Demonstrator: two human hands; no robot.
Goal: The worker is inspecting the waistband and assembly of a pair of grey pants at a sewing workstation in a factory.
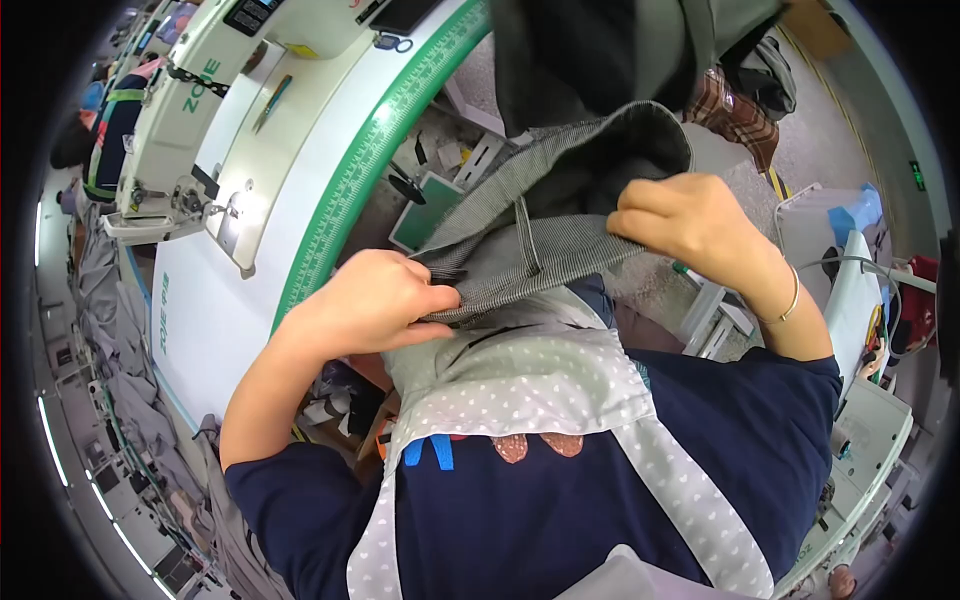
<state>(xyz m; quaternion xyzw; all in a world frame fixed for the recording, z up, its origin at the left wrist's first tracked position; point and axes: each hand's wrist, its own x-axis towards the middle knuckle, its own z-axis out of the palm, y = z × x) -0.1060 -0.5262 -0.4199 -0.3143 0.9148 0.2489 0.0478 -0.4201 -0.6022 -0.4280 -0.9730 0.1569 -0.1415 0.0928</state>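
Head view: grey striped garment held up in front of the chest, between both hands, its waistband running slantwise from lower left to upper right, with a narrow belt loop crossing it near the middle. Left hand closed around the lower end of the waistband, thumb pressed against fingers, pinching the fabric edge. Right hand curled over the upper end of the band, fingers folded down and gripping the cloth; thin bracelet around that wrist. Darker lining of the garment showing above the band, bulging upward toward the top of the picture. Below the hands, a pale dotted apron over a dark blue shirt. To the left, a white sewing table with a green ruler strip along its curved edge, well apart from the garment; white sewing machine standing on it at upper left. Grey fabric pieces heaped along the far left rim. Plaid cloth lying at upper right, beyond the right hand.
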